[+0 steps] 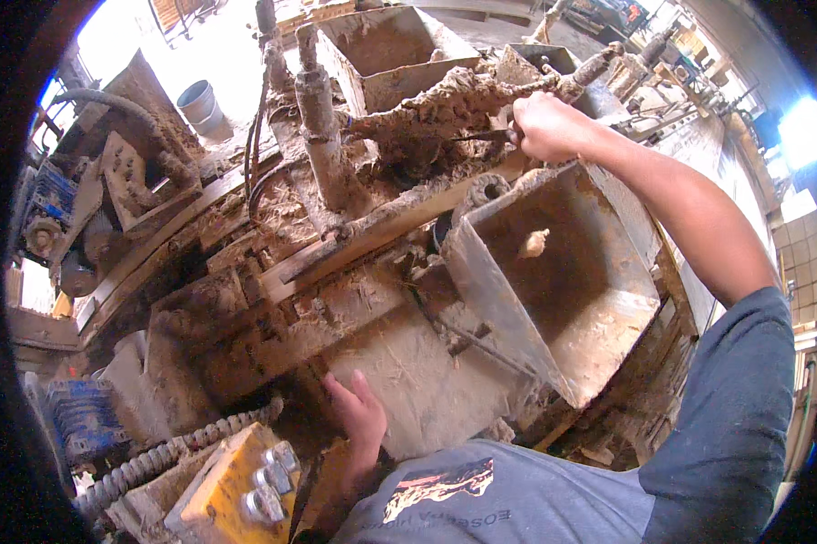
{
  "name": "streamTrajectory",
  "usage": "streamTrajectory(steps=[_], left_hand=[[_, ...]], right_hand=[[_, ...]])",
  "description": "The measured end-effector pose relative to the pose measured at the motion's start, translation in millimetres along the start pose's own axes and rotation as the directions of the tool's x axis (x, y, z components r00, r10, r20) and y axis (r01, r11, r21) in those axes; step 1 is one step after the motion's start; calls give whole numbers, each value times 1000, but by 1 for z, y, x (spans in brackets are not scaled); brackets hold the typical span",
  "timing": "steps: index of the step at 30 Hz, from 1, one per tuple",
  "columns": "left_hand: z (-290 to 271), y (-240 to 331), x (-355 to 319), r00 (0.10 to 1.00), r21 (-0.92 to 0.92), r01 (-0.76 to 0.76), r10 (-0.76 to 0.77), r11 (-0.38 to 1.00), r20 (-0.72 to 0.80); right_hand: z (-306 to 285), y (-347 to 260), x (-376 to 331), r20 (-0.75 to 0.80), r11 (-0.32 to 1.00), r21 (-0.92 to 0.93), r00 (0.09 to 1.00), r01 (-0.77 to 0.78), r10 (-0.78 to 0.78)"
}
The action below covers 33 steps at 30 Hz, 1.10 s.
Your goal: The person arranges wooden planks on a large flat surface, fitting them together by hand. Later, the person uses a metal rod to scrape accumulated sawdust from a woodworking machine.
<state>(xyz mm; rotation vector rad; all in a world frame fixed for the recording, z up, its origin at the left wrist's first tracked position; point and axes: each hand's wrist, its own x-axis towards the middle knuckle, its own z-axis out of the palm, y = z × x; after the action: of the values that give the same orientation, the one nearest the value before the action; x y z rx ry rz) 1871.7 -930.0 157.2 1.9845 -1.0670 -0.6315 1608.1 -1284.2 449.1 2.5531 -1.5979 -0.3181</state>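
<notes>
My right hand [546, 129] reaches far forward over a clay-caked machine. Its fingers are closed round a thin dark pointed tool [481, 136], whose tip points left; the handle is hidden in my grip. The tool is beside a dirt-crusted bar [445, 107] hung with fibrous clumps. Low at the left, my left hand [361, 412] has its thumb and fingers apart and holds nothing visible. It is next to a dusty metal panel [418, 367]; whether it touches the panel I cannot tell. Below my right forearm a square metal hopper [495, 299] gapes, with a pale lump [534, 243] inside it.
A yellow control box [232, 494] with round metal buttons and a ribbed hose [177, 451] are near my left arm. A blue-finned motor [82, 417] stands at the left edge. Upright posts [318, 127], a second square bin [399, 82] and a grey bucket [200, 106] are farther off.
</notes>
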Motion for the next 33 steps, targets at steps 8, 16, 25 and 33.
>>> streamTrajectory(steps=[8, 16, 25, 33], left_hand=[[8, -11, 4, 1000, 8, 18, -18, 1000, -19], [4, 3, 0, 999, -58, 50, -50, 997, 1], [10, -18, -1, 999, -18, -43, 43, 999, -32], [11, -11, -1, 999, -49, 40, -40, 998, -9]], right_hand=[[-15, 9, 9, 453, 540, 620, 821, -570, 347], [-8, 21, 1, 539, 398, 632, 747, -664, 390], [-14, -28, -16, 104, 989, -141, 992, -52, 68], [-23, -37, -9, 131, 935, -331, 987, 127, -88]])
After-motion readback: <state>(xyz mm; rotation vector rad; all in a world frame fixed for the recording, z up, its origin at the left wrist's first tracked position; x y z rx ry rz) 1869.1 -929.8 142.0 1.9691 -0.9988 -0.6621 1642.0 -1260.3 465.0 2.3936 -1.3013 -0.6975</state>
